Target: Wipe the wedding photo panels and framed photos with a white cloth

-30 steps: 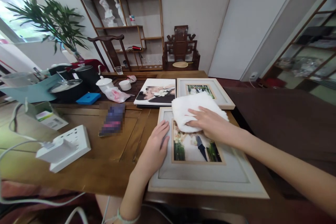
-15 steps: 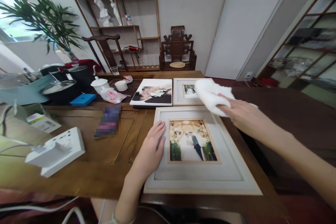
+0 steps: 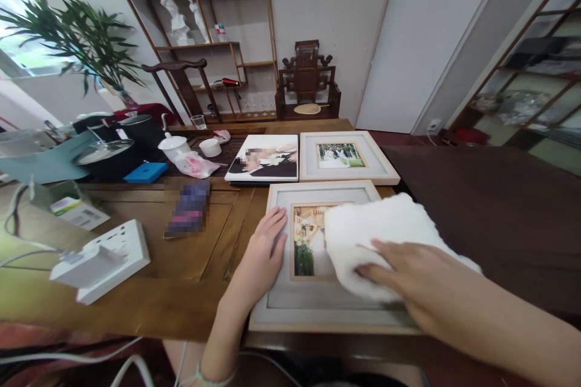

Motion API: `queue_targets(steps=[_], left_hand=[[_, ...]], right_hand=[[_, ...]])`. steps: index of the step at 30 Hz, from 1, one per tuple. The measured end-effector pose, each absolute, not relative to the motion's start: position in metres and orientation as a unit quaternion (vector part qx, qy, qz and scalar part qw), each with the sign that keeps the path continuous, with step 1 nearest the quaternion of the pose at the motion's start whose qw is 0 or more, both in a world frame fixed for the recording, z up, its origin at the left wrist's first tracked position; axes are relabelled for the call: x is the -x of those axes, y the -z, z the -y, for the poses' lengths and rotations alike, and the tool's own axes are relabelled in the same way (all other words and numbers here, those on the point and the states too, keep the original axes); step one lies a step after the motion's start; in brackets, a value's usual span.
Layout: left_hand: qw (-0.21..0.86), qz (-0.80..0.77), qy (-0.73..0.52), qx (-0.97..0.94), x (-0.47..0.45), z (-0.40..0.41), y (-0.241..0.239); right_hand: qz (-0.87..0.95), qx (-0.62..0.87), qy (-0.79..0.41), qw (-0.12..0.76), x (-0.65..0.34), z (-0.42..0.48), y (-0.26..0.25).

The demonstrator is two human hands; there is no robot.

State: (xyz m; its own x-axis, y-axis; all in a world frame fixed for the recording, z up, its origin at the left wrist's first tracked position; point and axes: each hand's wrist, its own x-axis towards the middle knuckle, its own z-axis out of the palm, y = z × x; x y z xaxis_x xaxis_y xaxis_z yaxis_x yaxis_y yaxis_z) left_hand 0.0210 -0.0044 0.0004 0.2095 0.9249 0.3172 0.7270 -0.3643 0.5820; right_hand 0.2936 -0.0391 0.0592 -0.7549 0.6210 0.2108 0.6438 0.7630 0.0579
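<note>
A large picture frame (image 3: 279, 290) with a pale wooden rim lies flat on the table, a wedding photo (image 3: 304, 254) inside its wide mat. On its left edge rests my left hand (image 3: 263, 251), fingers stretched flat and thumb apart. My right hand (image 3: 403, 272) grips a folded white cloth (image 3: 385, 224) over the frame's right half. The cloth hides the right part of the photo. Directly behind is a smaller frame (image 3: 308, 157) with an outdoor wedding photo. To its left lies a photo panel (image 3: 290, 160) with a white border.
A white power strip (image 3: 115, 254) with a plugged-in adapter sits at the left, near an open box (image 3: 82, 208). Behind them are a dark pot (image 3: 106, 157), a blue box (image 3: 145, 172) and a white teapot (image 3: 175, 146). Chairs (image 3: 307, 81) stand beyond the table.
My right hand has brought the cloth from the smaller frame's right side nearer to me, over the large frame. The smaller frame's photo is now uncovered. My left hand stays in place.
</note>
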Motion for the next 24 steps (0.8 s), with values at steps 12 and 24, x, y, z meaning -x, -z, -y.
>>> queue_targets(steps=[12,24], left_hand=[[0.148,-0.544,-0.301,-0.769,-0.023,0.006,-0.007],[0.154,-0.544,-0.298,-0.769,-0.023,0.006,-0.007]], right_hand=[[0.916,0.394,0.026,0.07,-0.312,0.054,-0.054],[0.886,0.425,0.126,0.136,-0.293,-0.045,-0.044]])
